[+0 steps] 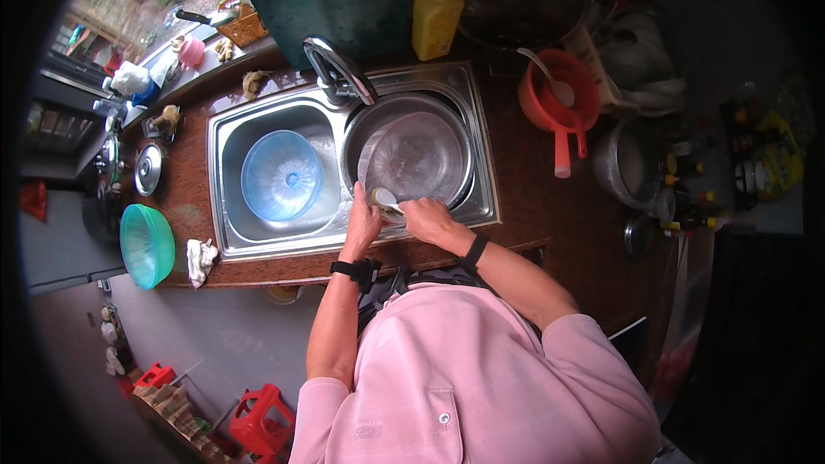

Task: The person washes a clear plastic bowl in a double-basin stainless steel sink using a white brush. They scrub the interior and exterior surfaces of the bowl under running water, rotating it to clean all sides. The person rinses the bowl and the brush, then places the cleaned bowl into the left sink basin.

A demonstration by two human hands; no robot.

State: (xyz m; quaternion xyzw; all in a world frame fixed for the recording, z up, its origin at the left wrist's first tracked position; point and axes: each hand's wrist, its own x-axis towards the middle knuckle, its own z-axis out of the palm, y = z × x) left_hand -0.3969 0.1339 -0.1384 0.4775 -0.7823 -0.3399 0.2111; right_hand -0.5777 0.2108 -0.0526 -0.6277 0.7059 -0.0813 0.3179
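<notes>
At the near edge of the right sink bowl my left hand (365, 222) holds the rim of a clear plastic colander or bowl (419, 151), which leans over a round metal basin (451, 106). My right hand (428, 220) is shut on the light handle of a small utensil (385, 198) with a pale, rounded head, low inside the clear vessel. What kind of utensil it is, I cannot tell. A blue plastic bowl (281, 175) lies in the left bowl of the steel sink (332, 232). Over the right side arches a chrome faucet (338, 71).
Left of the sink stand a green plastic bowl (147, 246), a white cloth (201, 262) and a metal lid (149, 169). Behind are a dark green board (329, 0) and a yellow pump bottle (438, 19). Red plastic dippers (538, 93) and a metal pot (625, 164) sit to the right.
</notes>
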